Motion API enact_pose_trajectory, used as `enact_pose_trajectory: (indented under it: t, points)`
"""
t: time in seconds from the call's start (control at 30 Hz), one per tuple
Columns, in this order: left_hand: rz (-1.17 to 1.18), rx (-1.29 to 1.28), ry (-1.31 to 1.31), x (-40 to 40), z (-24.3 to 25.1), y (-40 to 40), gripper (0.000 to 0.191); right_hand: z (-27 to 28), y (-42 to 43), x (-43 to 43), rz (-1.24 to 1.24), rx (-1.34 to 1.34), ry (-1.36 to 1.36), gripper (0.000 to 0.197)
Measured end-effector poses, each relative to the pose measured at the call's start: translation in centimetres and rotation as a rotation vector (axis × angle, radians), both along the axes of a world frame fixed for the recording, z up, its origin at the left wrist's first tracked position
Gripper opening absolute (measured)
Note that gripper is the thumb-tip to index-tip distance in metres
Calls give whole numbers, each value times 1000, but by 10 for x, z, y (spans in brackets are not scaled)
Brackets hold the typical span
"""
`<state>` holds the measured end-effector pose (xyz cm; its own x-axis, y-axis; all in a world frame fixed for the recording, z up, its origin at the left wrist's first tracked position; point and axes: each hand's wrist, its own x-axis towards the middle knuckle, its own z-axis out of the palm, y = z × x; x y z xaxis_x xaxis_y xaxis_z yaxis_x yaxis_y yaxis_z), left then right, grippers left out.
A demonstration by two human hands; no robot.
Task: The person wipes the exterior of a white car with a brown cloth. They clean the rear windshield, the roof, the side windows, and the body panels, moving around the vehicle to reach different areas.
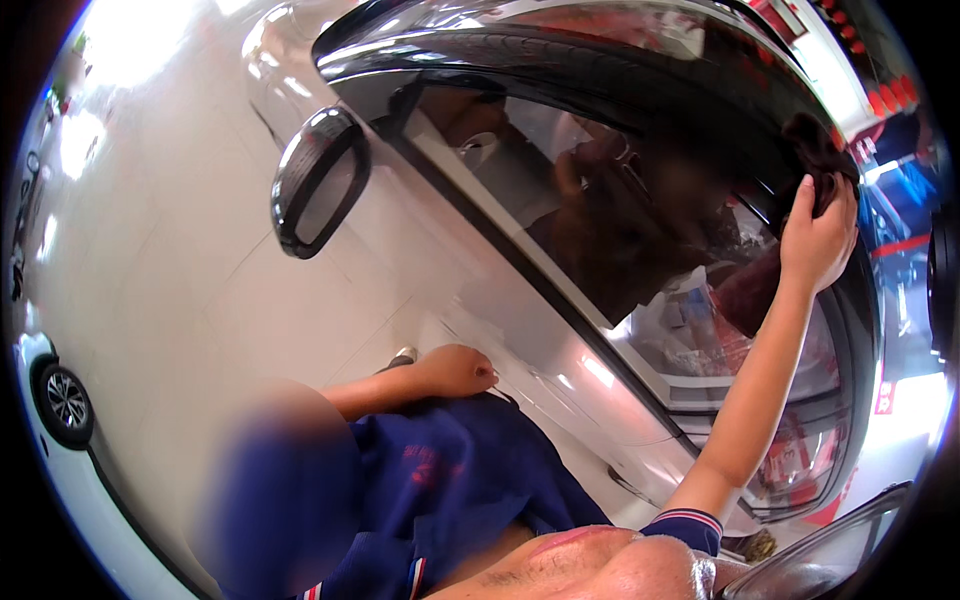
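My right hand point(819, 234) reaches out to the upper right and grips a dark brown cloth point(811, 142). The bunched cloth lies against the black roof of a silver car point(480, 300), above its side windows point(600, 195). Dark window glass reflects my arm and body. Near my waist, my left hand point(456, 370) is curled into a loose fist, in front of my dark blue apron point(465, 442) and close to the car door. Nothing shows inside that fist, though its palm side is partly hidden.
The car's door mirror point(321, 182) juts out at the upper left. Pale floor tiles point(202, 247) run alongside the car. A white car with an alloy wheel point(66, 405) stands at the far left. Red decorations point(892, 97) and bright signs appear at the right.
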<state>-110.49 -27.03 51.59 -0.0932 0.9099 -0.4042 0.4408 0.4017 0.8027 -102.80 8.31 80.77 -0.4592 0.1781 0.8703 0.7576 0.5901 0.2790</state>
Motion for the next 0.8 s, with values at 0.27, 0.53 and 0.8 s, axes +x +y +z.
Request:
enact_pose_trajectory:
  t: [0.27,0.53,0.8]
  points:
    - [50,12,-20,-41,8,-25,33,-31,-84,-162,201,-58,-270,40]
    - [200,20,57,-63,3,-45,34,-60,-119,-248,440,-154,-359,35]
    - [483,-98,68,-57,10,-90,34,-105,-160,-330,721,-137,-404,22]
